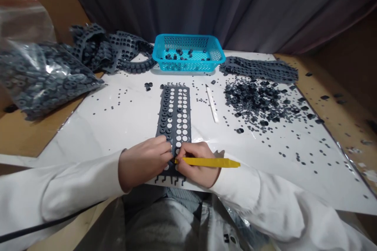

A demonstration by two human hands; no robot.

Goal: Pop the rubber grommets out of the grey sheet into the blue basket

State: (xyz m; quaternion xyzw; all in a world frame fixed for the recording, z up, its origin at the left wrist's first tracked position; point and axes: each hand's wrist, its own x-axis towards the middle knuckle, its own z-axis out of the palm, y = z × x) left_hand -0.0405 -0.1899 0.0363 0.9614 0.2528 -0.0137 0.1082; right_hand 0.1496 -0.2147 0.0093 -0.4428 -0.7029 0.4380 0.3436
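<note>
A dark rubber sheet (174, 115) with rows of round holes lies lengthwise in front of me. Small black rubber rings (163, 124) stand along its left rows, while white shows through many holes on the right. My right hand (200, 163) grips a yellow pen-like tool (216, 162), its tip against the near part of the sheet. Closed fingers of my left hand (149, 160) press at the sheet's left side, close to that tip. Whatever they pinch is hidden.
Behind the sheet stands a blue basket (188, 66) holding several black pieces. Loose black parts (256, 98) are heaped at right, near a white pen-like stick (212, 104). A full plastic bag (38, 78) sits left; perforated rubber strips (259, 68) lie at the back.
</note>
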